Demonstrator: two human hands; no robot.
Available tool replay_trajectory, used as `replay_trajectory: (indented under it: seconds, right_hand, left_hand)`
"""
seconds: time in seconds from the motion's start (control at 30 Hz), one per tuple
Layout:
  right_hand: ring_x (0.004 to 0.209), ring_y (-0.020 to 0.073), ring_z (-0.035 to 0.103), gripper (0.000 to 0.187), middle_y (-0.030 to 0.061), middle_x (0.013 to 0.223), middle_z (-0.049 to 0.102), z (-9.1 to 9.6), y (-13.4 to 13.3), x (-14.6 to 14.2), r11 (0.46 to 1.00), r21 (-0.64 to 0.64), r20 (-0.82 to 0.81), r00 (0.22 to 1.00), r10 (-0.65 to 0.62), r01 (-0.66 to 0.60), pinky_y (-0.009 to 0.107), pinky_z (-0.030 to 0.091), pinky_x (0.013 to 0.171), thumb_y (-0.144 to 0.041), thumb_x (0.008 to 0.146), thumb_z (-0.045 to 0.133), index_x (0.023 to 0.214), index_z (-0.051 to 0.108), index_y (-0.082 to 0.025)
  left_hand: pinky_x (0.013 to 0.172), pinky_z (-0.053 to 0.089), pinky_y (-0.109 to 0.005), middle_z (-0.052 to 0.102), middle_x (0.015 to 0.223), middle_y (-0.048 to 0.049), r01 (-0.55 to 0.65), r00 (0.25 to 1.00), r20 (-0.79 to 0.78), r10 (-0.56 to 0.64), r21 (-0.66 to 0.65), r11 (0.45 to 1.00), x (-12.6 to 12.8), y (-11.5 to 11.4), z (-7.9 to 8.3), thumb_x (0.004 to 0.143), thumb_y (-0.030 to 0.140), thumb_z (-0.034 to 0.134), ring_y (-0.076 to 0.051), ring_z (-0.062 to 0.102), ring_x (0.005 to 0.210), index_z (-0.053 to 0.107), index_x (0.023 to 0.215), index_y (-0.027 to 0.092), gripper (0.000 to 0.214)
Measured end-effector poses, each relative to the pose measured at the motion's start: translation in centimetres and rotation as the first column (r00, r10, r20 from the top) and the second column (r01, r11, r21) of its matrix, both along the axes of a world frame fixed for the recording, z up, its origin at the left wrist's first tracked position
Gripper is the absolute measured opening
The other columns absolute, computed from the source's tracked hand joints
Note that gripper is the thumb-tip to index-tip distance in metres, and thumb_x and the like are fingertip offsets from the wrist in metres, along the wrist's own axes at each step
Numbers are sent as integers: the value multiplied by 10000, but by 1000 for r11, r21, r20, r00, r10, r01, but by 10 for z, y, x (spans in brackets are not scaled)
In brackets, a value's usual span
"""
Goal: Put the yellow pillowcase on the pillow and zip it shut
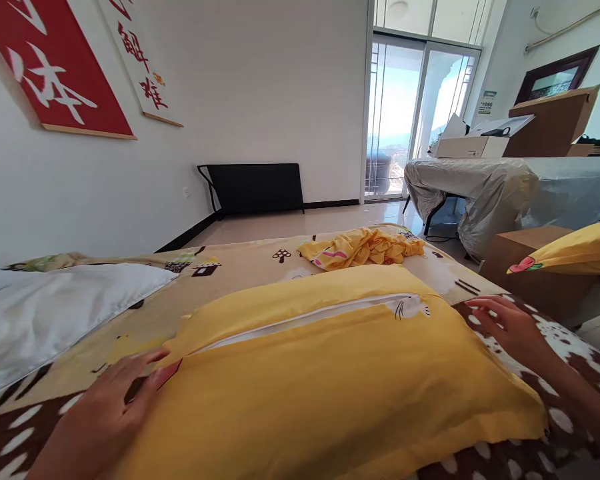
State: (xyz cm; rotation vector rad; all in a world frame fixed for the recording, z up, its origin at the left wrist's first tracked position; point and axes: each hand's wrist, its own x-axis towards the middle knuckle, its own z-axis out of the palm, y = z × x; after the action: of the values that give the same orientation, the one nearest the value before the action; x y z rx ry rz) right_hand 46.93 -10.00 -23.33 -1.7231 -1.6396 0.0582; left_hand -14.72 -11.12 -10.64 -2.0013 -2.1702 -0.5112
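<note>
A pillow in a yellow case (330,380) lies across the patterned bedspread (240,267) right in front of me, a strip of white inner pillow showing along its open edge. My left hand (107,407) rests flat at the pillow's left end, fingers stretched out and touching the case. My right hand (505,327) lies on the bedspread at the pillow's right end, fingers spread, holding nothing.
A bare white pillow (50,307) lies at the left. A crumpled yellow cloth (365,247) sits at the bed's far end. Another yellow pillow (580,250) pokes in at the right above cardboard boxes (530,260). A covered table (505,187) and a black panel (255,187) stand beyond.
</note>
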Motion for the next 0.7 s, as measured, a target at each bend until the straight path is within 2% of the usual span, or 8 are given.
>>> replay_trajectory:
  seconds: [0.07, 0.13, 0.2, 0.27, 0.4, 0.47, 0.57, 0.7]
  right_hand:
    - [1029, 79, 543, 385, 31, 1106, 582, 28, 8, -34, 957, 157, 163, 962, 217, -242, 232, 443, 925, -459, 883, 363, 1012, 647, -233]
    - [1042, 55, 530, 341, 17, 1106, 584, 48, 19, -70, 892, 196, 293, 893, 343, -407, 225, 430, 929, -337, 914, 333, 1059, 632, -259]
    - [1058, 55, 514, 344, 29, 1119, 576, 60, 29, -97, 847, 160, 375, 825, 423, -506, 231, 417, 939, -290, 913, 337, 1136, 598, -259]
    - [1060, 65, 497, 343, 48, 1121, 563, 64, 38, -109, 837, 71, 380, 790, 480, -543, 241, 405, 952, -280, 902, 360, 1163, 578, -241]
    - [942, 57, 482, 267, 58, 1009, 561, 62, 48, -96, 863, -127, 249, 827, 504, -488, 234, 401, 907, -227, 878, 356, 961, 601, -160]
    - [898, 54, 469, 223, 55, 956, 558, 59, 50, -85, 869, -151, 258, 830, 494, -471, 228, 389, 883, -227, 865, 384, 880, 587, -134]
    - [885, 52, 445, 213, 59, 930, 551, 51, 46, -76, 875, 36, 418, 802, 425, -483, 221, 357, 867, -243, 868, 419, 833, 593, -127]
    - [876, 51, 426, 156, 49, 907, 553, 34, 32, -78, 772, 397, 620, 765, 173, -496, 231, 338, 870, -152, 849, 447, 817, 598, -131]
  left_hand:
    - [1012, 372, -304, 570, 1238, -26, 290, 956, -56, -289, 9, 957, 32, 8, 8, 865, 465, 369, -192, 507, 1161, 559, 1126, 236, 395]
    - [994, 386, -278, 568, 1231, -34, 480, 869, -94, -487, -87, 873, 67, 15, 13, 891, 433, 355, -182, 516, 1144, 567, 1152, 237, 389]
    - [938, 424, -279, 588, 1165, -72, 540, 824, -100, -558, -163, 826, 92, 22, 17, 905, 422, 333, -190, 546, 1076, 589, 1124, 207, 400]
    - [875, 449, -279, 599, 1068, -93, 540, 822, -88, -563, -192, 819, 101, 26, 19, 909, 428, 326, -192, 564, 988, 601, 1042, 179, 394]
    - [831, 442, -254, 575, 1024, -83, 564, 806, -69, -588, -213, 798, 83, 23, 17, 907, 400, 346, -172, 547, 934, 566, 925, 183, 310]
    - [851, 429, -253, 566, 1079, -83, 577, 798, -84, -596, -175, 798, 70, 18, 15, 896, 368, 355, -177, 530, 983, 561, 910, 191, 271]
    - [867, 419, -277, 566, 1137, -83, 562, 813, -154, -561, -39, 826, 55, 11, 12, 870, 316, 340, -192, 516, 1021, 575, 901, 202, 264]
    - [829, 436, -220, 647, 1022, -25, 608, 774, -296, -560, 96, 788, 27, 8, 5, 854, 280, 407, -147, 590, 923, 632, 842, 254, 227]
